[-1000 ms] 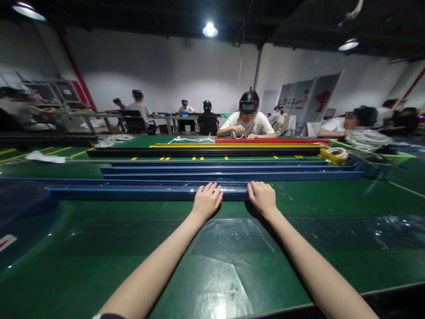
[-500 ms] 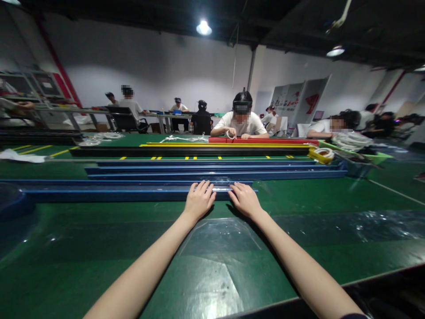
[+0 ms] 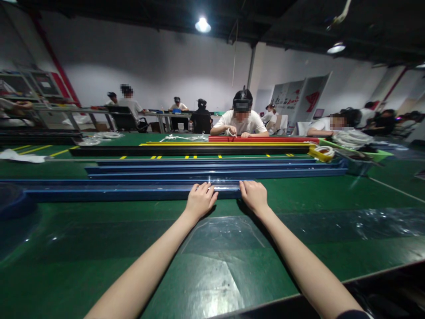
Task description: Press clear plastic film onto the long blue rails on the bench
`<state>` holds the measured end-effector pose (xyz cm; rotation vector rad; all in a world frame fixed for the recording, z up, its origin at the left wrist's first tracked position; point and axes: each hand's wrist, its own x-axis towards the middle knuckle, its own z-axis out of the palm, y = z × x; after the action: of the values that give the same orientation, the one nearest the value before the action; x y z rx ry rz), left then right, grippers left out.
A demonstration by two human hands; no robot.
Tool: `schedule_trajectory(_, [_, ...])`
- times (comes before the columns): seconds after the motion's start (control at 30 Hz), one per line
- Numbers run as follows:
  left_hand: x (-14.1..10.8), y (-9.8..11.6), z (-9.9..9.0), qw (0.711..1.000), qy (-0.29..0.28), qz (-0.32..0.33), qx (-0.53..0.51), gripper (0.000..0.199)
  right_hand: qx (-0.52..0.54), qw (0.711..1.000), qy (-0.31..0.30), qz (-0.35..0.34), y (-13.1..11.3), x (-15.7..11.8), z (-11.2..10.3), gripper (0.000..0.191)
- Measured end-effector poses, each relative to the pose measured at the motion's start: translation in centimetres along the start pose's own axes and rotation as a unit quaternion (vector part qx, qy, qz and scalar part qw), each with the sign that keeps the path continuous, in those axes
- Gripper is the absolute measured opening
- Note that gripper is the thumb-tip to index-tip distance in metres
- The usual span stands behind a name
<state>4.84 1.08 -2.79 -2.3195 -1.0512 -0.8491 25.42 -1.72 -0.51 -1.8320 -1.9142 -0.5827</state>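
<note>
A long blue channel strip (image 3: 116, 194) lies crosswise on the green table in front of me. My left hand (image 3: 201, 200) rests over its near edge, fingers stretched out and slightly apart. At the strip's right end, my right hand (image 3: 255, 196) has its fingers curled over the edge, closed on it. Between the two hands, the inside of the strip (image 3: 226, 188) shines as if clear plastic lies in it; I cannot make out its edges. The fingertips of both hands are partly hidden by the hands themselves.
Beyond lie more blue strips (image 3: 212, 174), a black strip (image 3: 186, 151), a yellow one (image 3: 232, 145) and a red one (image 3: 265, 139). A co-worker (image 3: 241, 119) bends over opposite. Clear film (image 3: 332, 225) covers the table nearer me. A yellow tray (image 3: 320, 155) stands right.
My right hand has slid to the right along the strip to its end, and its fingers have drawn together. My left hand has shifted very slightly right.
</note>
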Motion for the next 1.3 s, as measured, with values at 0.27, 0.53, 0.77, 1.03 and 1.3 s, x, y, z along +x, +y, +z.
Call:
schedule_trajectory(0.27, [0.1,-0.1,-0.3,1.0,0.001,-0.002,0.013,0.033,0.043,0.995,-0.006,-0.091,-1.8,-0.7,0.5,0.042])
schedule_trajectory(0.53, [0.1,-0.3,0.3,0.997,-0.032,0.06,-0.023,0.036,0.125,0.969,-0.037,-0.211,-1.6,-0.7,1.0,0.041])
schedule_trajectory(0.77, [0.2,-0.2,-0.1,0.998,-0.026,0.057,0.002,0.034,0.152,0.983,-0.029,-0.099,2.9,1.3,-1.1,0.031])
schedule_trajectory(1.03, [2.5,1.1,-1.1,0.997,-0.034,0.029,0.059,0.035,0.305,0.951,-0.054,-0.018,9.9,0.1,1.0,0.031])
schedule_trajectory(1.3, [4.6,4.1,0.3,0.991,-0.085,0.095,-0.039,0.025,0.358,0.932,-0.019,-0.058,9.5,-1.1,2.4,0.037])
